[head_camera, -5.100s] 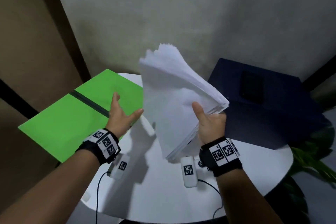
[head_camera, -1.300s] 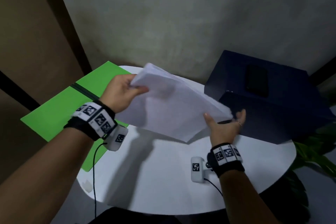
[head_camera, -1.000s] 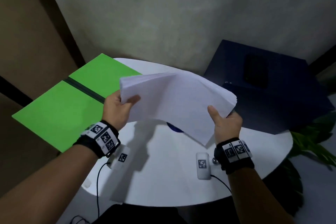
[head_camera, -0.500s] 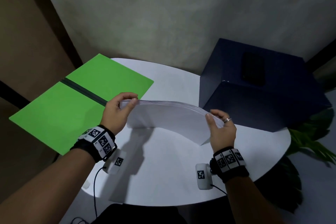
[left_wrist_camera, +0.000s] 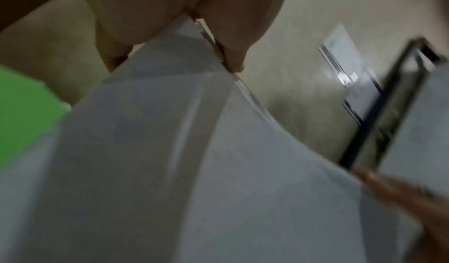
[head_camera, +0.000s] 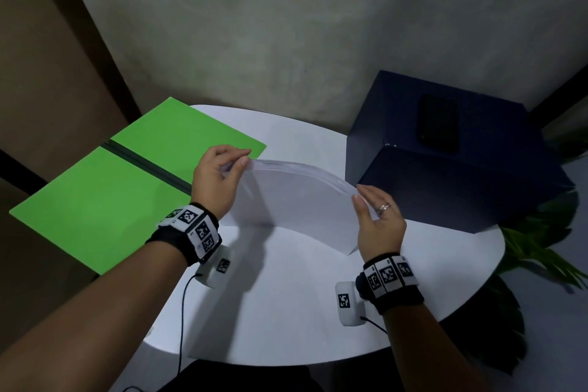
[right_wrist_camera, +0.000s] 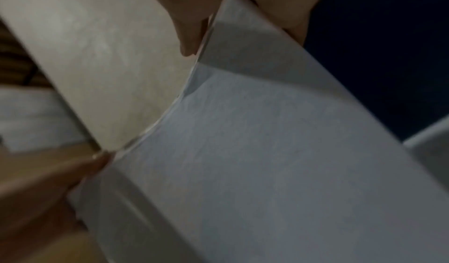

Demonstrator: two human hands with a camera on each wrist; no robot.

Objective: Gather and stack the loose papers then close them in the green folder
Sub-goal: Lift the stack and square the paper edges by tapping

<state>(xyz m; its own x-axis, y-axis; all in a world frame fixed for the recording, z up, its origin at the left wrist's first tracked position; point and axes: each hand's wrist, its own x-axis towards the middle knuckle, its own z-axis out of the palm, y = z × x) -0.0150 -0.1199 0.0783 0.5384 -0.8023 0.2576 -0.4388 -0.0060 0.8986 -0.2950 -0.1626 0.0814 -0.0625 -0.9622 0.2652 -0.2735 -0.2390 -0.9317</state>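
Note:
A stack of white papers (head_camera: 299, 200) stands on its long edge on the round white table (head_camera: 286, 312), bowed upward. My left hand (head_camera: 219, 178) pinches its left upper corner; my right hand (head_camera: 375, 216) grips its right end with the thumb in front. The left wrist view shows the papers (left_wrist_camera: 218, 171) between thumb and fingers (left_wrist_camera: 230, 36). In the right wrist view the papers (right_wrist_camera: 267, 152) run from my right fingers to the other hand. The green folder (head_camera: 127, 181) lies open and flat at the table's left, overhanging the edge.
A dark blue box (head_camera: 445, 162) with a black phone (head_camera: 439, 124) on top stands at the table's back right, close behind my right hand. A green plant (head_camera: 541, 248) hangs off the right. A grey wall runs behind the table.
Both hands have turned the stack from lying tilted in the air down onto its edge on the table, and it now bows between them. The folder has not moved.

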